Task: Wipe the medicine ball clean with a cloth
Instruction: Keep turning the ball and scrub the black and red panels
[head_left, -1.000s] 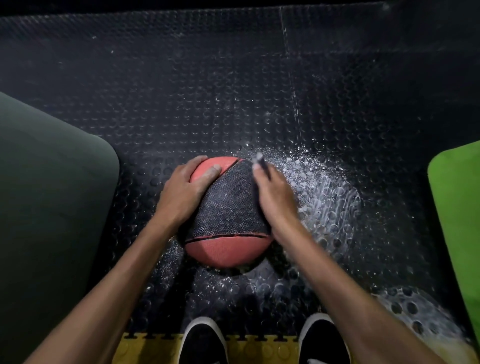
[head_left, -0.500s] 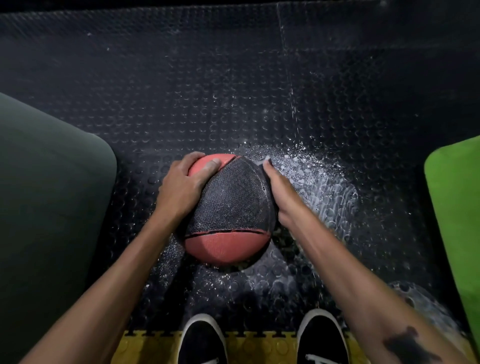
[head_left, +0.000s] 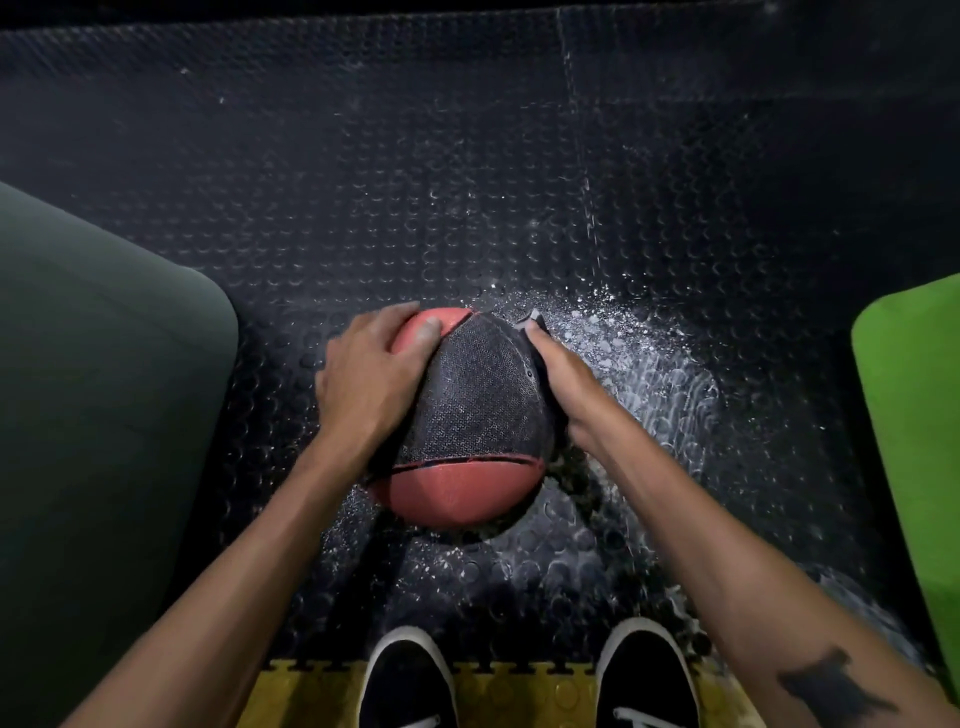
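Red and black, the medicine ball (head_left: 470, 415) sits on the studded black rubber floor (head_left: 467, 182) at the centre of the view, its wide textured black band running over the top and red panels showing at its 12 o'clock and 6 o'clock ends. At the ball's 9 o'clock the left hand (head_left: 371, 379) lies spread over the curve, fingers straight and fanned, the fingertips reaching onto the red panel at the far end, the palm pressed against the side. At the ball's 3 o'clock the right hand (head_left: 563, 379) presses against the black band; a small grey corner of cloth (head_left: 534, 318) sticks out past its fingertips at the far end, and the rest of the cloth lies hidden between hand and ball, so how the fingers curl round it cannot be told. White splashes and droplets (head_left: 644, 364) fan over the floor from the ball's 1 o'clock round to its 5 o'clock. A dark grey-green mat (head_left: 98, 415) fills the 9 o'clock side of the view and a bright green mat (head_left: 914, 415) the 3 o'clock edge. At 6 o'clock two black shoes with white toe rims (head_left: 410, 680) stand on a yellow interlocking tile (head_left: 311, 696).
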